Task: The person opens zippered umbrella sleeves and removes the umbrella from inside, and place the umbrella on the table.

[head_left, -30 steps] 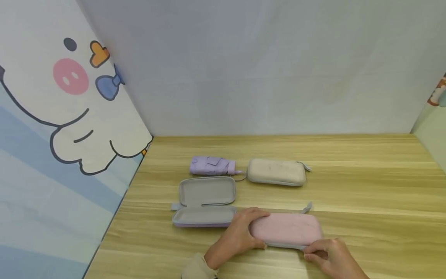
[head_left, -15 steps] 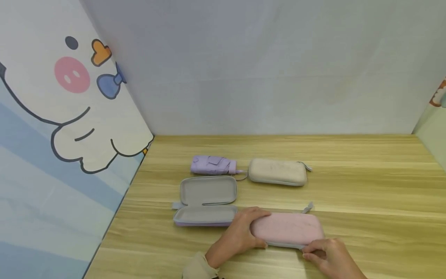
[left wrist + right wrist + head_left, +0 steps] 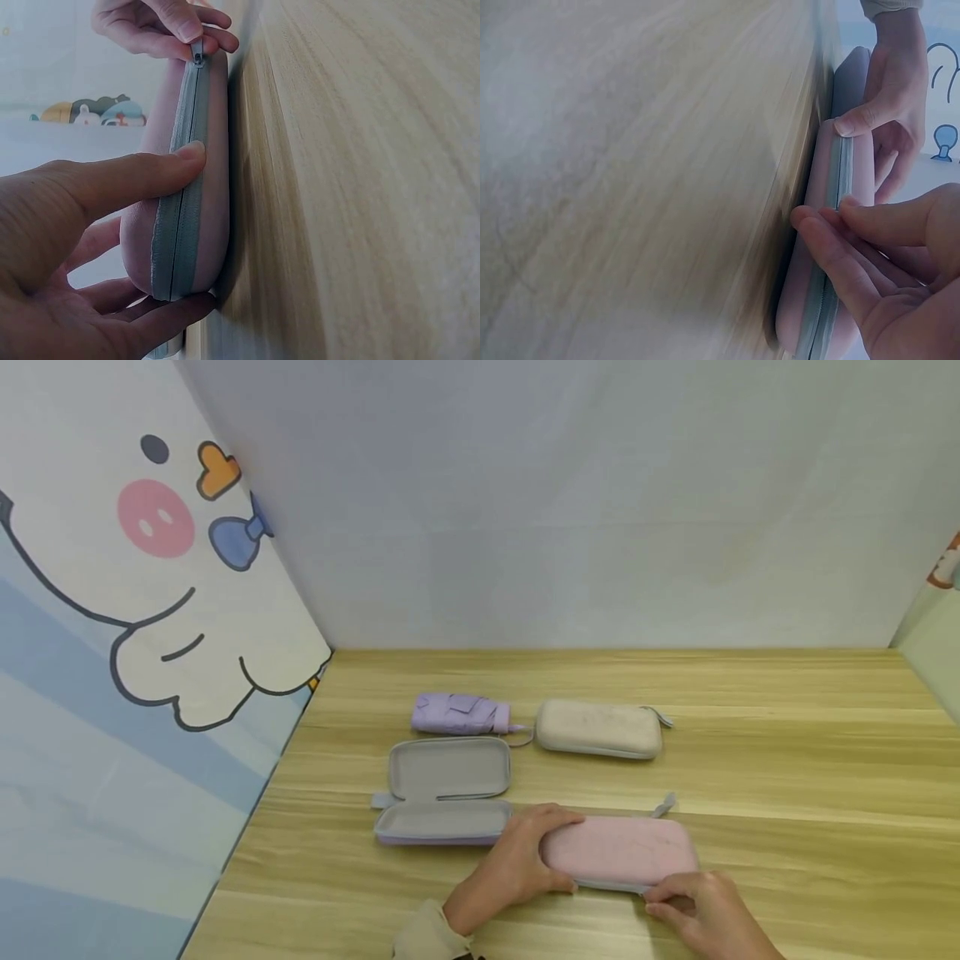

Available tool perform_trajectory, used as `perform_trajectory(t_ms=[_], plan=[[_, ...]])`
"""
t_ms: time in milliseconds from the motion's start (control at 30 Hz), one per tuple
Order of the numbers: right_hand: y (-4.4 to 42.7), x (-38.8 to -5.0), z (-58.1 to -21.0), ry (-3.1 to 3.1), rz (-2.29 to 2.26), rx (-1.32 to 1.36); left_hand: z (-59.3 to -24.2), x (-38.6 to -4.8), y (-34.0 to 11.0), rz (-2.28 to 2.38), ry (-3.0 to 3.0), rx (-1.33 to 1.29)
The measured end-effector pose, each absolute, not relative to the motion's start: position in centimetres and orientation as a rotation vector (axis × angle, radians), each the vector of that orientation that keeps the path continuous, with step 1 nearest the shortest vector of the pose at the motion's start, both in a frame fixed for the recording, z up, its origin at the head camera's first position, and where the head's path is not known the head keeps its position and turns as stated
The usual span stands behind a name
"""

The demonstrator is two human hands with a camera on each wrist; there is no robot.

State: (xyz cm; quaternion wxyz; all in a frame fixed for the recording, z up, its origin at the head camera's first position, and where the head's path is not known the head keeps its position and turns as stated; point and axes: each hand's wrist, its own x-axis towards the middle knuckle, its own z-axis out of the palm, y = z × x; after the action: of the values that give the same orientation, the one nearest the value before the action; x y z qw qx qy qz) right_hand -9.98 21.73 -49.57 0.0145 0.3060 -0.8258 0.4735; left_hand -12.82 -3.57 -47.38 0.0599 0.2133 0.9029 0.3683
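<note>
At the left of the wood-grained table, the purple case already lies unzipped and unfolded, lid back; a folded purple umbrella lies just behind it. Next comes the left hand, thumb on the front edge and fingers curled round the left end of the pink case, which lies flat on the table right of the purple one. Behind it, the cream case looks closed. At the pink case's right front, the right hand pinches the zip pull tightly between thumb and fingertip. Between the left end and that pull the zip runs joined, so I judge this zip to be partway along its course; past the pull the fingers block the view, and whether the edges meet there is hard to say. As for make, the purple case has a smooth grey lining and rounded corners; the umbrella is creased cloth; the pink case is a long, rounded shell with ribbed grey-green tape and a grey fabric loop behind; the cream one is matt and faintly smudged.
</note>
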Motion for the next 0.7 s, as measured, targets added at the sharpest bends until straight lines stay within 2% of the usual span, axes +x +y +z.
perform_trajectory(t_ms=[700], plan=[[20.73, -9.80, -49.29, -2.637, 1.522, 0.941, -47.41, -12.81, -3.61, 1.119, 2.728, 0.651]])
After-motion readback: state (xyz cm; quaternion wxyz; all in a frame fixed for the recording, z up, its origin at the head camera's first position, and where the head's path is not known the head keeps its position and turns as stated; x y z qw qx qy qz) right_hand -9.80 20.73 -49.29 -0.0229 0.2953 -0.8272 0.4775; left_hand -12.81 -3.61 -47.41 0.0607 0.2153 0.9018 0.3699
